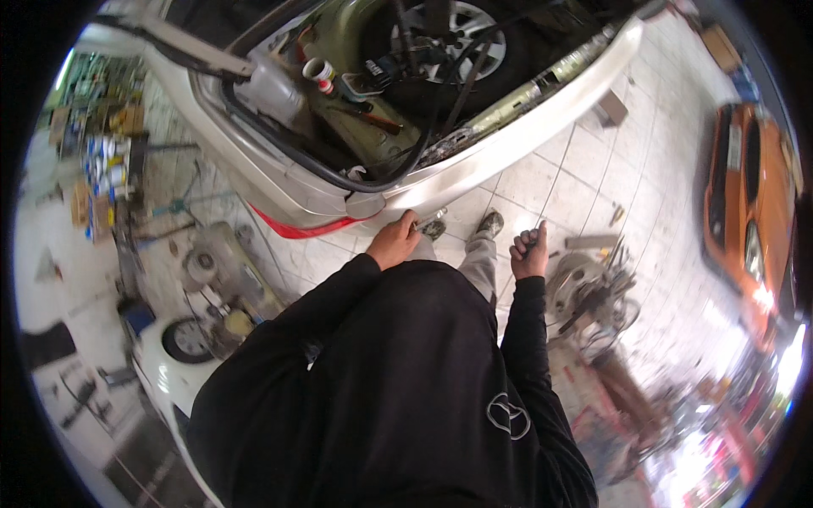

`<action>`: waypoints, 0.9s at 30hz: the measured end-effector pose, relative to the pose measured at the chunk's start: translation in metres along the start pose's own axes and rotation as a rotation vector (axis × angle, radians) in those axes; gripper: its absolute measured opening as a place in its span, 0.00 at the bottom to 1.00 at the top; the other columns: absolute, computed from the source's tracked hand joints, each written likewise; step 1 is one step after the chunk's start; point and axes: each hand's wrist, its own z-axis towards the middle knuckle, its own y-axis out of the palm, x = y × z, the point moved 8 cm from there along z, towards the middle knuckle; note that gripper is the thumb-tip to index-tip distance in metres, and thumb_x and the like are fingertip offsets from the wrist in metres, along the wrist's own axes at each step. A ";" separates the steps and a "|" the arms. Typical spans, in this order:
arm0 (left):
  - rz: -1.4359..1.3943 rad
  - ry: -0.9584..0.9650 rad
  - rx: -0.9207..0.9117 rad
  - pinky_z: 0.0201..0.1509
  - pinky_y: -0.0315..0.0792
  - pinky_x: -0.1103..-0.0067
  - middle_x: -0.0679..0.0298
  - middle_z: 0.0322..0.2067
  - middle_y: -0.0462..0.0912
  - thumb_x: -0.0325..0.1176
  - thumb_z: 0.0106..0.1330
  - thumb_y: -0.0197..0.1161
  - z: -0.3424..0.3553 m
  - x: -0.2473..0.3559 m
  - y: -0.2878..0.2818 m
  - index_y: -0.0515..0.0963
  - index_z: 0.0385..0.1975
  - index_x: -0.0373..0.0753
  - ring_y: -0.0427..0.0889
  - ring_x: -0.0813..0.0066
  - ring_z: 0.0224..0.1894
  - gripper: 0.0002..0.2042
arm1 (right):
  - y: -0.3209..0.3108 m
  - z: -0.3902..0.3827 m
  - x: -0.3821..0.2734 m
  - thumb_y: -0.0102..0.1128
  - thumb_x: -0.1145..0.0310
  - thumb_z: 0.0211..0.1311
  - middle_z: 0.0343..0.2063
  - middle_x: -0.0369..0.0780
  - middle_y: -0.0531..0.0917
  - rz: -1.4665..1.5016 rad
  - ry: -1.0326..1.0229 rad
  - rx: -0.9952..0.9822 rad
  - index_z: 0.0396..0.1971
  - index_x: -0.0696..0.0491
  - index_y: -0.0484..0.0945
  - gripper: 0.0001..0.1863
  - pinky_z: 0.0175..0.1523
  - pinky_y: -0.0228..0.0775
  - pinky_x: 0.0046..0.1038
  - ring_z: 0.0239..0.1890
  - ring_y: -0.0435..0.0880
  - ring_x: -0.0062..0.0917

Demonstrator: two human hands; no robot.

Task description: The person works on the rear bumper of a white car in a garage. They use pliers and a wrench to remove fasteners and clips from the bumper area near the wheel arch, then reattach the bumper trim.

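Observation:
My left hand (395, 242) is closed around a slim, shiny metal tool (430, 219) whose end points right, over the floor. It is close to the rear corner of a pale car body (508, 140), just below the red tail light (301, 229). My right hand (530, 252) is curled with the thumb up, apart from the car. Its fingertips look grey with dirt, and whatever lies inside the fingers is hidden. Inside the open trunk are a spare wheel (457, 42), a white cup-like container (318, 69) and a dark tool with an orange part (373, 118).
Metal parts and a wheel rim (576, 284) lie on the tiled floor (550, 169) to my right. An orange car (745, 195) stands farther right. At left are shelves with bottles (106, 165), an engine-like assembly (207, 271) and a white car (165, 372).

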 end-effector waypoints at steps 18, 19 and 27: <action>-0.216 -0.304 1.994 0.40 0.71 0.83 0.61 0.36 0.78 0.28 0.73 0.54 -0.092 0.080 -0.215 0.70 0.55 0.29 0.75 0.79 0.35 0.15 | 0.420 0.206 0.093 0.57 0.42 0.67 0.15 0.29 0.69 -0.844 -0.214 -0.586 0.23 0.45 0.70 0.22 0.16 0.54 0.20 0.13 0.66 0.15; -0.161 -0.335 2.080 0.38 0.69 0.84 0.63 0.33 0.76 0.28 0.73 0.53 -0.099 0.078 -0.211 0.70 0.54 0.29 0.73 0.81 0.33 0.14 | 0.438 0.200 0.116 0.56 0.42 0.67 0.16 0.30 0.70 -0.861 -0.185 -0.554 0.27 0.48 0.72 0.23 0.18 0.56 0.22 0.14 0.67 0.16; 0.002 -0.662 2.267 0.35 0.67 0.82 0.61 0.29 0.76 0.28 0.74 0.49 -0.095 0.081 -0.210 0.66 0.56 0.28 0.71 0.79 0.31 0.15 | 0.596 0.279 0.251 0.53 0.48 0.70 0.14 0.47 0.77 -1.192 -0.983 -1.101 0.20 0.60 0.76 0.29 0.27 0.64 0.41 0.17 0.75 0.36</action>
